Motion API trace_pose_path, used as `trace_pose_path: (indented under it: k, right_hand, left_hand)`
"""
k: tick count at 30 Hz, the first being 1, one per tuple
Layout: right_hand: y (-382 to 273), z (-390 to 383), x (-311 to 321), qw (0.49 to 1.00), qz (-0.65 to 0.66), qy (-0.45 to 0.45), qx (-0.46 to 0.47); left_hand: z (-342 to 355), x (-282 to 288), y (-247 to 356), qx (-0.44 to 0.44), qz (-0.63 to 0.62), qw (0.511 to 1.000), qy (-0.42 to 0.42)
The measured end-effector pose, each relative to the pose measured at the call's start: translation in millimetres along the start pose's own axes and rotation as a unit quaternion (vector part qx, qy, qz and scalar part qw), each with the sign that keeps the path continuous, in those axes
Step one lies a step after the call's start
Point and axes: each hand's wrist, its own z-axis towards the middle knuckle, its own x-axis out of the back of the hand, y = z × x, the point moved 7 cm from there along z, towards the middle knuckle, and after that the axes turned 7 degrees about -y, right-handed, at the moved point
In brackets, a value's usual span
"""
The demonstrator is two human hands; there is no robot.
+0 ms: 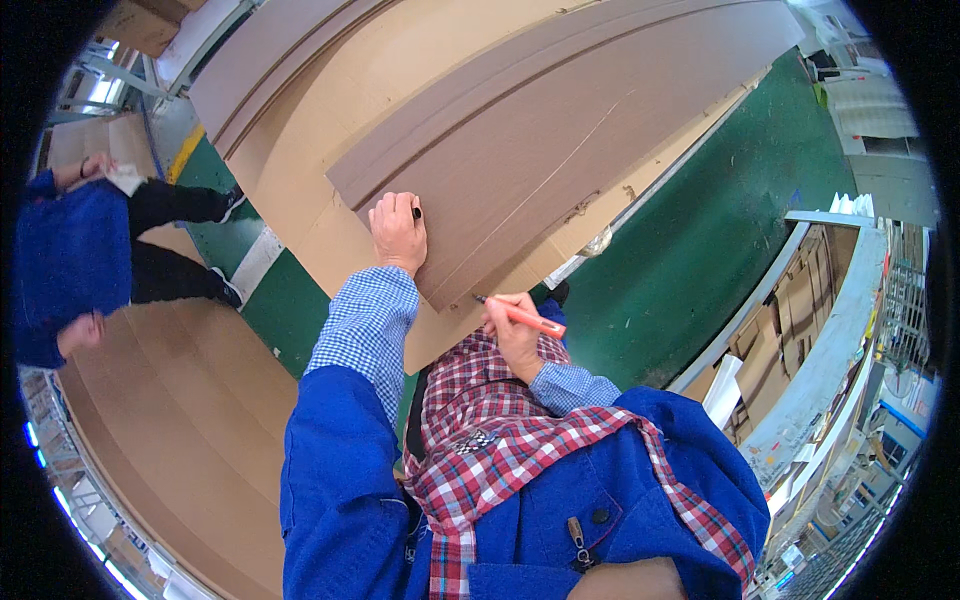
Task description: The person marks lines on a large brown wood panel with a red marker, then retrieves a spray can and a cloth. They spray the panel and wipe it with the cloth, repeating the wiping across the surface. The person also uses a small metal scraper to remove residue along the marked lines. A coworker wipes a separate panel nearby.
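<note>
Brown panel (560, 130) lies flat on tan cardboard (290, 170) in front of the worker, stretching from near left to far right, a groove running along its far-left side and a thin pale line crossing its face. The worker's left hand (397, 232) rests on the panel's near-left end, fingers curled, a small black object (417, 213) poking out beside the thumb. The right hand (515, 338), closed around an orange-red, pen-shaped tool (535, 320), holds the dark tip at the panel's near edge; whether tip and panel touch cannot be told. A similar second panel (260, 60) lies at far left on the same cardboard. The worker wears a checked red-and-white apron (500, 450) over blue. At left, a co-worker (70, 250) in a blue jacket grips a pale item (126, 180). Green floor (690, 250) shows at right, beside a grey-framed cart (830, 380) containing cardboard pieces (770, 350).
</note>
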Motion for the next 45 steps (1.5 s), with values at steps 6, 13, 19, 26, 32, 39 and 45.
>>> trace_pose_path:
  k: [6, 13, 19, 26, 32, 39, 45]
  right_hand:
    - [-10.4, 4.2, -5.3, 1.0, 0.027, 0.005, 0.016]
    - [-13.1, 5.3, -3.2, 1.0, -0.003, 0.018, 0.019]
    - [-4.4, 7.0, -2.9, 1.0, -0.006, 0.014, 0.012]
    - [15.9, -8.3, -36.0, 0.997, -0.046, -0.059, 0.033]
    - [29.2, -16.6, -47.2, 0.99, -0.027, -0.121, -0.069]
    - [0.7, 5.7, -8.3, 0.997, -0.05, -0.063, 0.0]
    - [-7.8, 12.7, 0.1, 0.998, -0.039, -0.043, 0.018]
  left_hand:
    - [-0.9, 4.4, 1.1, -0.002, 0.009, 1.0, 0.004]
    - [-0.9, 0.0, -0.7, -0.002, 0.007, 1.0, 0.004]
    - [0.7, -1.6, -0.1, 0.0, 0.009, 1.0, 0.002]
    - [2.2, -3.7, -0.1, -0.001, 0.016, 1.0, 0.006]
    - [1.4, -1.0, 0.1, -0.008, 0.007, 1.0, 0.008]
    - [0.6, 0.7, 1.7, 0.007, 0.002, 1.0, 0.007]
    - [2.7, 3.1, 2.6, -0.004, -0.003, 1.0, 0.013]
